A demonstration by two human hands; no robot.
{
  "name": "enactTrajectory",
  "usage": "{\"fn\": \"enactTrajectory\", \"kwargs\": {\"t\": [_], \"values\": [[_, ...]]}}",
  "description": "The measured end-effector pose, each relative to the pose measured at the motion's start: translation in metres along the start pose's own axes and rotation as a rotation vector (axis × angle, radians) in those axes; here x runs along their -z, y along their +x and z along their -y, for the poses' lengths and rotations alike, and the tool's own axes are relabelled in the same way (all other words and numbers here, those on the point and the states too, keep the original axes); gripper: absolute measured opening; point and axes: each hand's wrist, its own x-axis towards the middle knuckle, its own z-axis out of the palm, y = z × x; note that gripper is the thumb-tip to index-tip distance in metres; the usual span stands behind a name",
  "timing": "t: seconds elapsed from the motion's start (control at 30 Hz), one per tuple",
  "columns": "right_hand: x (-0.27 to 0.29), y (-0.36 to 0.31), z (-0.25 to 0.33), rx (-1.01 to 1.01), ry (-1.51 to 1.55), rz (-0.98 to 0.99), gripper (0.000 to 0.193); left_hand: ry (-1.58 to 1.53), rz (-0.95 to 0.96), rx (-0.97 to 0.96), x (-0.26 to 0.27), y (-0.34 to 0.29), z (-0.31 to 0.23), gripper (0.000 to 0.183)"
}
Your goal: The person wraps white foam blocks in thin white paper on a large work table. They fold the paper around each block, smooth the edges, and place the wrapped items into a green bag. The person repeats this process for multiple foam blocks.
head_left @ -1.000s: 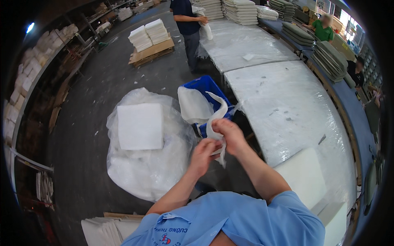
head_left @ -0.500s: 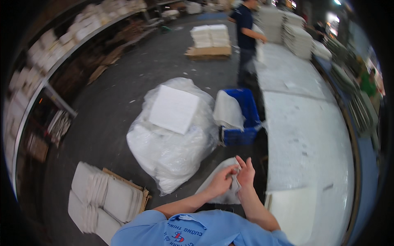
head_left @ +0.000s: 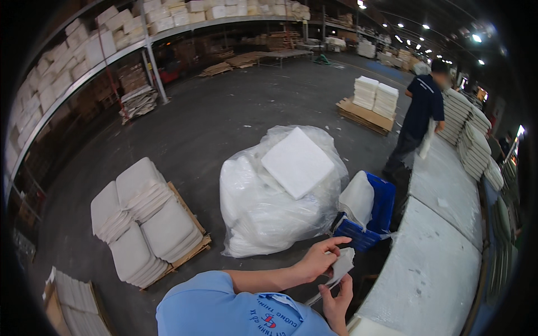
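Observation:
A whitish fabric piece (head_left: pixel 343 265) is between my two hands at the lower middle, its upper edge bent and its lower part running down as a thin edge. My left hand (head_left: pixel 316 261) pinches it from the left, with the index finger stretched out past it. From below, my right hand (head_left: pixel 338 302) grips it between thumb and fingers. Just beyond my hands stands a blue crate (head_left: pixel 383 203), with a stack of pale cushion-like pads (head_left: pixel 357 200) leaning in it.
A large clear plastic bag (head_left: pixel 252 210) of white material carries a white square pad (head_left: pixel 297 162). Grey pads (head_left: pixel 171 235) are stacked on cardboard at left. A long plastic-covered table (head_left: pixel 426 269) runs along the right, where a person (head_left: pixel 421 106) in dark clothes stands. Shelving (head_left: pixel 185 28) lines the back left.
My view has swung left and up, shifting the bag, crate and table rightward. The fabric piece has turned from hanging broad to nearly edge-on between my hands.

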Motion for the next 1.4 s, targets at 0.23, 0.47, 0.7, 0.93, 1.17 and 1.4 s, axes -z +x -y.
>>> {"fn": "enactTrajectory", "kwargs": {"t": [0.23, 0.47, 0.7, 0.93, 1.17, 1.4], "values": [[0.007, 0.01, -0.006, -0.157, 0.24, -0.101, 0.004, 0.0, -0.028, -0.163, -0.008, -0.006, 0.001, 0.065], [0.008, 0.01, -0.024, -0.528, 0.791, -0.339, 0.002, 0.572, -0.008, -0.297, 0.004, -0.053, 0.054, 0.038], [0.011, -0.001, -0.012, -0.61, 0.684, -0.258, 0.013, 0.805, -0.005, -0.459, -0.008, -0.058, 0.061, 0.032], [0.025, 0.003, -0.007, -0.631, 0.786, -0.013, 0.015, 0.79, -0.06, -0.411, -0.009, -0.053, 0.055, 0.025], [0.026, -0.015, -0.024, -0.531, 0.53, -0.102, 0.019, 0.885, 0.061, -0.444, -0.024, -0.041, 0.054, 0.012], [0.053, -0.018, -0.051, -0.467, 0.192, -0.209, 0.018, 0.378, -0.268, -0.099, 0.034, 0.011, 0.055, 0.006]]}}
